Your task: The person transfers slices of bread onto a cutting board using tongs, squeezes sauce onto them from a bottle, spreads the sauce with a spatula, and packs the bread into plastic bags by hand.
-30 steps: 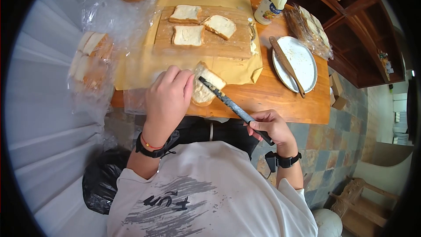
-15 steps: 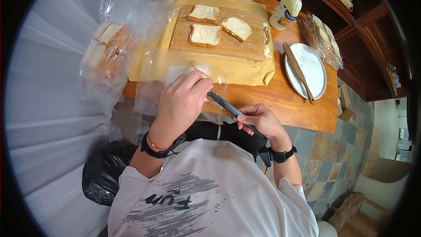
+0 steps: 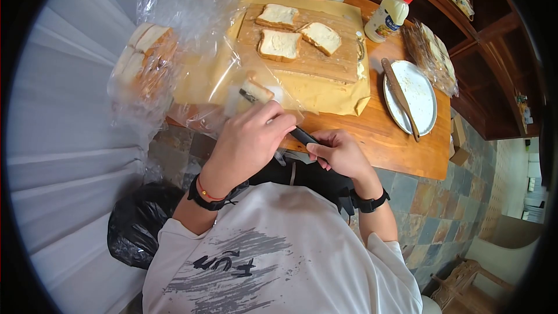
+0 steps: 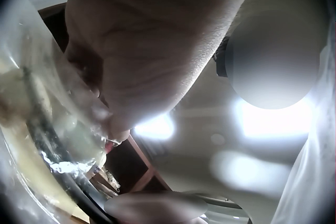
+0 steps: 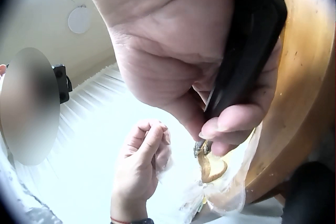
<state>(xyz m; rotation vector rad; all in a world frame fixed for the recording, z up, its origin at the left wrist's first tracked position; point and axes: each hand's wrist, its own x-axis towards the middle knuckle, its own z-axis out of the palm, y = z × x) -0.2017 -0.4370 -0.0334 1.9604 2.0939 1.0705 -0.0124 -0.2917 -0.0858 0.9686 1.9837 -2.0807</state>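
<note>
My right hand (image 3: 344, 152) grips the black handle of a spreading knife (image 3: 303, 136). The blade passes behind my left hand (image 3: 253, 138), and its dark tip shows beside a slice of bread (image 3: 259, 89) near the table's front edge. Clear plastic film (image 5: 164, 161) is pinched between my left thumb and fingers, as the right wrist view shows. Part of a bread slice (image 5: 212, 170) appears beyond the blade there, next to the film. Farther back, several spread bread slices (image 3: 279, 45) lie on a wooden board (image 3: 325, 70).
Yellow paper (image 3: 331, 102) lies under the board. Wrapped bread (image 3: 145, 52) sits in plastic at the left. To the right are a white plate (image 3: 421, 102) with a wooden spatula (image 3: 400, 96) across it, a red-capped bottle (image 3: 388, 17) and bagged bread (image 3: 433, 55).
The slice and knife blade, earlier in plain sight, are now partly behind the left hand and clear film. The left hand has moved right, toward the right hand. The head view has shifted.
</note>
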